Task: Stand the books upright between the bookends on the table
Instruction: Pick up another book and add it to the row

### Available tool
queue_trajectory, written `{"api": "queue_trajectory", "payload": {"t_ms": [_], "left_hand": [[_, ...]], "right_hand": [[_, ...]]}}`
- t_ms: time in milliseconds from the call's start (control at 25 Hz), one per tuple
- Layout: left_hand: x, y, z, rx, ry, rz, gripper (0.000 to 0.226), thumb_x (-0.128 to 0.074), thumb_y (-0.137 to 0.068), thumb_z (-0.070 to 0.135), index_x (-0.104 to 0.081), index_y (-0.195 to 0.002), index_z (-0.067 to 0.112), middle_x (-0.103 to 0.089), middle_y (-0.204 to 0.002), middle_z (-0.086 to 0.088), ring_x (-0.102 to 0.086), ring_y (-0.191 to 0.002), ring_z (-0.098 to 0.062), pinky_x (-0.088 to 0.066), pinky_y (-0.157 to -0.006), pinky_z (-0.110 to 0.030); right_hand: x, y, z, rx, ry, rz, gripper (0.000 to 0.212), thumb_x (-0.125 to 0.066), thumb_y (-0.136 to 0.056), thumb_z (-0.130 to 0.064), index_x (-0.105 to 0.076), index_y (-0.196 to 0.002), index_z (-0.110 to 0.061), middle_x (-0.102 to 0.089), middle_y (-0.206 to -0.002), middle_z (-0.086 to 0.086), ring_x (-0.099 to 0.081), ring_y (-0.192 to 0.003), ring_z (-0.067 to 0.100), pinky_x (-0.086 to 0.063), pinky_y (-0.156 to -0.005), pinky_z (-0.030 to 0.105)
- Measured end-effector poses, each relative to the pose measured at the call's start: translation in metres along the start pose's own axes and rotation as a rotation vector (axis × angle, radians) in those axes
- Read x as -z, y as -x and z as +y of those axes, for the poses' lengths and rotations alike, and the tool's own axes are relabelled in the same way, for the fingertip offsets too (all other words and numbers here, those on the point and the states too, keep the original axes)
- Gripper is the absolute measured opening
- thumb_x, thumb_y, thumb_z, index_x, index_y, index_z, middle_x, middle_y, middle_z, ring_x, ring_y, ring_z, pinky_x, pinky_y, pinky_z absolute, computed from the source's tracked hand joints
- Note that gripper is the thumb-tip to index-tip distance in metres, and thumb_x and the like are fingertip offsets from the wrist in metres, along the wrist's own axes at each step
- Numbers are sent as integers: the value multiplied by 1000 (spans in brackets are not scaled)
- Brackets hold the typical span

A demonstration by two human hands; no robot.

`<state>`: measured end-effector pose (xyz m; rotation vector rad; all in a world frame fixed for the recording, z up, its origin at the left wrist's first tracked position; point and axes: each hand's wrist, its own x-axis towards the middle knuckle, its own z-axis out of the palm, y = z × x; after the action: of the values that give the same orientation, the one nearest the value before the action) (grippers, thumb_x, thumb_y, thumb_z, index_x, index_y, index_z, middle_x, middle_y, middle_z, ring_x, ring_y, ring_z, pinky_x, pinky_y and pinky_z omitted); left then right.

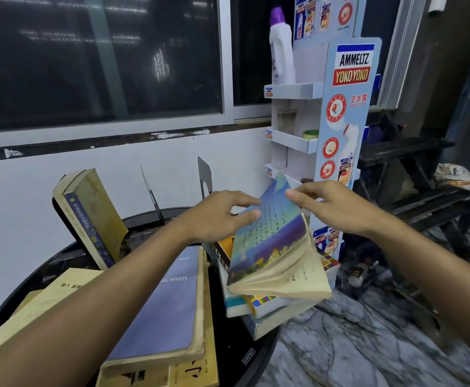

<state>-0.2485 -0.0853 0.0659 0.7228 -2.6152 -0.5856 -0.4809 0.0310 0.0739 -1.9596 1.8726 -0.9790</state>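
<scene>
Both hands, left hand (217, 216) and right hand (331, 208), loosely pinch the floppy blue landscape-covered paperback (267, 236); it should be closed square before standing beside the black metal bookend (205, 177).

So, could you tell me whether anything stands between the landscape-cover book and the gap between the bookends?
Nothing visible blocks it. The landscape-cover book, held by the left hand and right hand, is raised above the stack; the gap between the black bookends appears open, with only a yellowed book leaning at far left.
</scene>
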Motion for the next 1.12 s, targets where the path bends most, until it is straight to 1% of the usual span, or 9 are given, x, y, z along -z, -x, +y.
{"api": "queue_trajectory", "payload": {"t_ms": [120,280,320,440,520,680,800,1000,1120], "left_hand": [[-13,0,-6,17,-74,-62,46,-55,-98,48,-59,-139,27,-55,-145,10,-51,-130,-9,-39,-112,-29],[-23,3,-18,29,-180,-110,47,-55,-100,44,-57,-141,22,-53,-148,7,-46,-136,-9,-29,-107,-17],[-24,5,-22,42,-188,-118,48,-55,-100,43,-55,-142,20,-51,-149,7,-45,-136,-9,-29,-108,-17],[-23,8,-35,94,-200,-122,52,-55,-100,42,-52,-145,16,-47,-152,4,-43,-138,-11,-30,-113,-23],[-22,9,-44,128,-196,-113,53,-55,-100,43,-50,-146,16,-45,-152,3,-43,-137,-12,-33,-113,-24],[-21,8,-58,170,-178,-104,53,-53,-99,48,-50,-145,22,-46,-150,5,-43,-134,-10,-33,-108,-22],[-22,6,-65,192,-179,-115,55,-49,-98,54,-52,-145,25,-44,-152,4,-39,-139,-12,-30,-117,-32],[-28,3,-72,169,-121,-109,47,-48,-99,54,-54,-142,36,-45,-151,8,-38,-139,-11,-30,-119,-44],[-32,2,-75,175,-44,-66,49,-52,-97,55,-59,-140,32,-48,-146,12,-44,-134,-7,-39,-113,-35]], "right_hand": [[-2,3,14,-55,-2,-76,28,-54,-95,-54,-69,-97,-31,-74,-97,-16,-68,-90,-4,-55,-76,17],[-11,2,35,-63,58,-129,16,-60,-91,-52,-65,-95,-38,-73,-91,-19,-68,-86,-4,-52,-72,16],[-14,1,41,-67,87,-140,25,-59,-87,-58,-65,-100,-37,-73,-95,-19,-68,-89,-2,-52,-75,17],[-21,-5,61,-113,176,-179,83,-49,-67,-91,-65,-118,-28,-71,-106,-15,-67,-96,4,-56,-86,29],[-25,-10,72,-141,175,-209,99,-43,-59,-99,-66,-122,-27,-72,-107,-14,-68,-96,5,-57,-86,31],[-29,-14,70,-194,48,-250,64,-53,-73,-79,-69,-115,-33,-76,-104,-15,-72,-92,5,-59,-83,31],[-31,-16,70,-236,-42,-300,47,-56,-84,-68,-71,-113,-33,-77,-102,-15,-73,-93,8,-58,-88,35],[-32,-18,67,-248,-43,-193,37,-66,-83,-61,-73,-102,-30,-76,-96,-14,-69,-86,6,-47,-60,13],[-32,-18,64,-228,-76,-78,33,-77,-78,-54,-74,-96,-26,-76,-90,-11,-69,-82,8,-53,-62,18]]}}
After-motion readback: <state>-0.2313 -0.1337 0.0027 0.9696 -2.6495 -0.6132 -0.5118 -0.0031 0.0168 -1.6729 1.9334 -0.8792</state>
